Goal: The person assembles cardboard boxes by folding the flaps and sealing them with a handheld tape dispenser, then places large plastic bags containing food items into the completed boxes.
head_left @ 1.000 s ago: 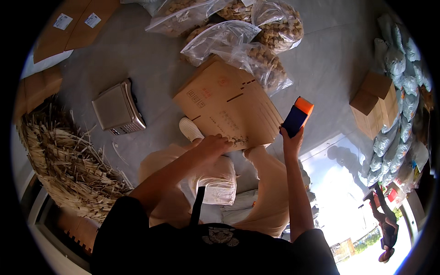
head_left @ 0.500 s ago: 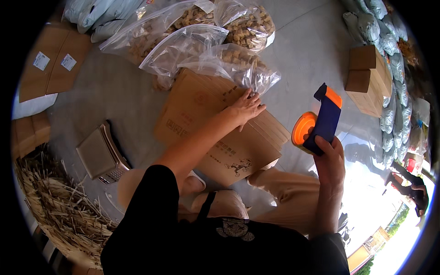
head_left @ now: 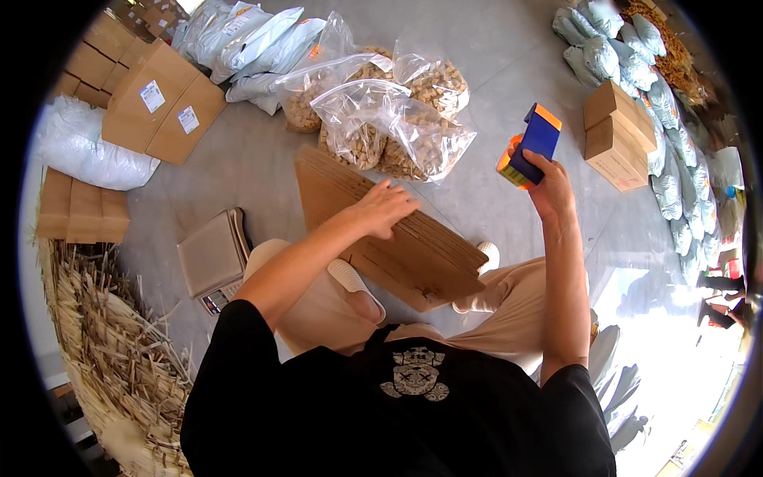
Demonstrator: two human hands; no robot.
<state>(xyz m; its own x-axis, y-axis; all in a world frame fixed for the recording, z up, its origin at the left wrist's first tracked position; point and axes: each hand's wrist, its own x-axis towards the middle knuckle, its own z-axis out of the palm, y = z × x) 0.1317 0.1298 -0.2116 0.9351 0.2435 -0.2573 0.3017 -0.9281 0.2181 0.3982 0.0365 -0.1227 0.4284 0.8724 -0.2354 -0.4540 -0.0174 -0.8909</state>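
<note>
A stack of flattened cardboard boxes (head_left: 389, 266) stands tilted on its long edge between my legs. My left hand (head_left: 386, 208) lies over its upper edge, with the fingers curled onto the layered sheets. To the right, my right hand (head_left: 551, 189) grips a dark blue and orange tape dispenser (head_left: 542, 137) by its lower end, held up in the air apart from the cardboard. An orange roll core shows at the dispenser's left side.
Clear zip bags (head_left: 429, 147) of brown chunks sit beyond the cardboard. A flat scale (head_left: 213, 256) lies at left, near a straw bundle (head_left: 119, 342). Closed cartons (head_left: 163, 103) stand far left; another carton (head_left: 621, 137) and grey pouches (head_left: 679, 187) are at right.
The cardboard stack has tipped up from lying flatter, and my left hand is now over its upper edge. My right hand has turned the tape dispenser. The whole view has shifted.
</note>
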